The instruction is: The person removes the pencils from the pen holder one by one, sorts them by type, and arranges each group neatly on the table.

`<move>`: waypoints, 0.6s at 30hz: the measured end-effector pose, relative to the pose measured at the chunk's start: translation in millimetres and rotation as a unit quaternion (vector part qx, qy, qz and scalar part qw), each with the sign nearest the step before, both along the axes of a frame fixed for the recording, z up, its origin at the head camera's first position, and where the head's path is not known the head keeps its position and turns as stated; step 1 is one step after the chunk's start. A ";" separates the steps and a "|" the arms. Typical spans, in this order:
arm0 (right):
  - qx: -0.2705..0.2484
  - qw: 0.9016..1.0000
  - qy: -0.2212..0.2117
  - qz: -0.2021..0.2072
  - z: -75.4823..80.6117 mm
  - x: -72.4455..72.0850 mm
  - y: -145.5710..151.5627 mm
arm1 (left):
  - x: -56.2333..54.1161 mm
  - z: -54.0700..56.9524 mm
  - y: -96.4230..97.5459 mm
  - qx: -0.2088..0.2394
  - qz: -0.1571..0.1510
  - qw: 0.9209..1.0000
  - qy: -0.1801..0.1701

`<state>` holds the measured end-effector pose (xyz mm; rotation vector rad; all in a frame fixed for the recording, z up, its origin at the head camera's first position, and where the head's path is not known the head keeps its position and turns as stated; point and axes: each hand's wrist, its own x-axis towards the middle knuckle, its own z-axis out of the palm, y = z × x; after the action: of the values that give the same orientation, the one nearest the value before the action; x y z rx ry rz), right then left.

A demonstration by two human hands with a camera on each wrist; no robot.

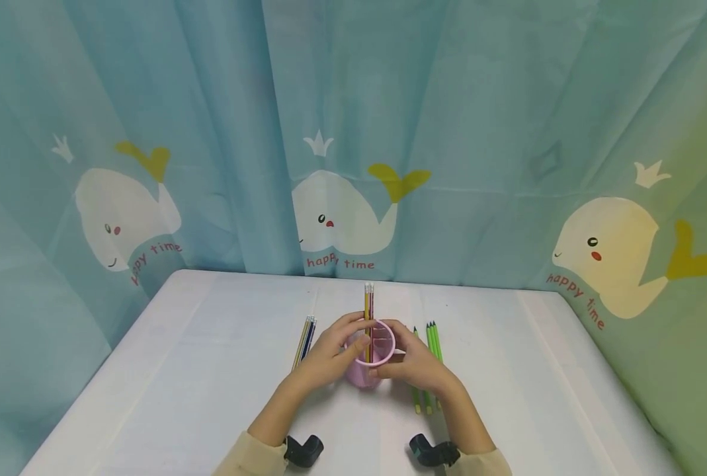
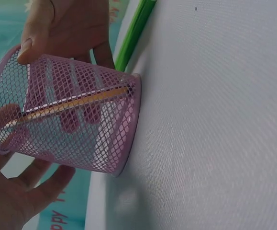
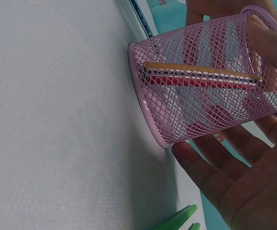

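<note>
A pink mesh pen cup (image 1: 362, 378) stands between both hands, its base at the tabletop; whether it fully touches is unclear. My left hand (image 1: 332, 350) pinches a yellow pencil and a red striped pencil (image 1: 369, 301) at the cup's rim, thumb inside the opening. Their lower ends reach down inside the cup, seen through the mesh in the right wrist view. On the other side, my right hand (image 1: 418, 360) grips the cup, its thumb (image 3: 267, 43) on the rim and its fingers spread along the wall.
Left of the cup, dark blue and yellowish pencils (image 1: 307, 337) lie on the white table (image 1: 168, 383), partly behind the left hand. Several green pencils (image 1: 434, 340) lie to the right, partly covered by the right hand. A blue whale-print curtain (image 1: 478, 165) hangs behind the table.
</note>
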<state>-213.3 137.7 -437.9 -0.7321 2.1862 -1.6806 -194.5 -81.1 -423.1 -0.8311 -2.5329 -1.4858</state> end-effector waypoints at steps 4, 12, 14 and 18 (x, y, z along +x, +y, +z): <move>0.004 1.000 0.003 -0.003 -0.5 -0.2 0.0 | -0.8 0.0 -0.2 -0.001 0.000 1.000 0.020; 0.000 1.000 0.002 0.003 -1.4 0.2 0.3 | 0.0 3.7 -5.1 0.005 0.005 1.000 0.007; -0.001 1.000 0.006 0.002 -1.3 -0.1 0.3 | -0.9 4.2 -6.6 0.009 0.004 1.000 0.001; -0.004 1.000 0.008 0.002 -1.3 -0.6 0.4 | -2.4 5.4 -9.2 0.004 0.003 1.000 -0.006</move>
<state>-213.9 138.1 -439.2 -0.7527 2.1885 -1.6883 -196.9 -90.3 -417.7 -0.8158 -2.5337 -1.5024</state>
